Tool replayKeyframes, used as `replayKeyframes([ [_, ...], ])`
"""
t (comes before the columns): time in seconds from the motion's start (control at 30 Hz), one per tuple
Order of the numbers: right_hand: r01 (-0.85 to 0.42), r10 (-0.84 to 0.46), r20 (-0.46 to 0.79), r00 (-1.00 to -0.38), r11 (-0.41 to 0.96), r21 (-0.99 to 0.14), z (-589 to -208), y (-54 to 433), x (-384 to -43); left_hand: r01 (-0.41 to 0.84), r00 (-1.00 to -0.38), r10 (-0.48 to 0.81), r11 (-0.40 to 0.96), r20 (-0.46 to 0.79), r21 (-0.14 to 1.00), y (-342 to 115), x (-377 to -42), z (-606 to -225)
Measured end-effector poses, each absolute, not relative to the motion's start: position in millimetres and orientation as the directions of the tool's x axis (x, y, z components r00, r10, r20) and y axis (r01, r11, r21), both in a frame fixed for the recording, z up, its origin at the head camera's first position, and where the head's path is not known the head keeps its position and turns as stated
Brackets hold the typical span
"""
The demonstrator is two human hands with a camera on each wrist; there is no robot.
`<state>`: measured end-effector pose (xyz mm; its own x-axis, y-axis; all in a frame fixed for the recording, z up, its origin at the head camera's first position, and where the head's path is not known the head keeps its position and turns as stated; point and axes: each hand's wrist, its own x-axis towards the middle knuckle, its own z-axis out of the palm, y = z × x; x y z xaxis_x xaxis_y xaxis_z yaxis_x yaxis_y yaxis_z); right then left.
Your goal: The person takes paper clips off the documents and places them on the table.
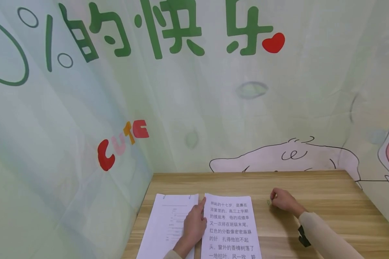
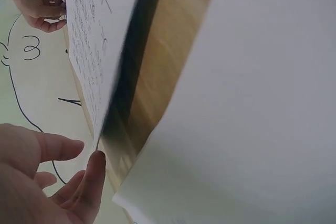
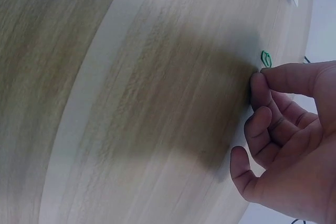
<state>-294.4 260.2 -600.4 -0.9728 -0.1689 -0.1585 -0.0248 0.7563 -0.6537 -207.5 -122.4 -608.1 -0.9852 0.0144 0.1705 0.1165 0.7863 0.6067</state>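
My left hand point(image 1: 194, 225) pinches the top left corner of a printed sheet point(image 1: 230, 226) with large black characters. In the left wrist view the sheet's near edge stands raised off the table, with my left thumb and finger point(image 2: 98, 166) on either side of its corner. My right hand point(image 1: 283, 199) is low over the table, right of that sheet. Its thumb and forefinger meet in a pinch on a small green paper clip point(image 3: 266, 59), whose loop sticks out past the fingertips. The other fingers of that hand are loosely curled.
Left of the printed sheet lies another white page point(image 1: 165, 223) with small print and clips point(image 1: 189, 196) on its top edge. Both are on a wood-grain table point(image 1: 246, 181). A printed fabric backdrop point(image 1: 188, 100) rises behind the table and on its left.
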Motion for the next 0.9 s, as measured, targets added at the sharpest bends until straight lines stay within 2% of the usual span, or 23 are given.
replayKeyframes([
  [0.1, -0.03, -0.167, -0.154, -0.974, 0.766, -0.642, -600, 260, -294, 0.113, -0.979, -0.007, 0.812, 0.203, 0.573, -122, -207, -604],
  [0.27, -0.044, -0.184, -0.16, -0.97, 0.779, -0.626, -596, 259, -294, 0.056, -0.984, -0.055, 0.803, 0.167, 0.594, -133, -207, -596],
  [0.5, -0.046, -0.163, -0.134, -0.977, 0.782, -0.621, -598, 258, -293, 0.015, -0.969, -0.129, 0.82, 0.211, 0.573, -182, -217, -588],
  [0.7, -0.051, -0.178, -0.131, -0.975, 0.757, -0.651, -604, 257, -292, -0.07, -0.977, -0.178, 0.795, 0.12, 0.603, -230, -212, -578],
  [0.9, -0.055, -0.163, -0.108, -0.981, 0.76, -0.647, -601, 256, -292, -0.152, -0.977, -0.213, 0.787, 0.032, 0.598, -255, -211, -575],
])
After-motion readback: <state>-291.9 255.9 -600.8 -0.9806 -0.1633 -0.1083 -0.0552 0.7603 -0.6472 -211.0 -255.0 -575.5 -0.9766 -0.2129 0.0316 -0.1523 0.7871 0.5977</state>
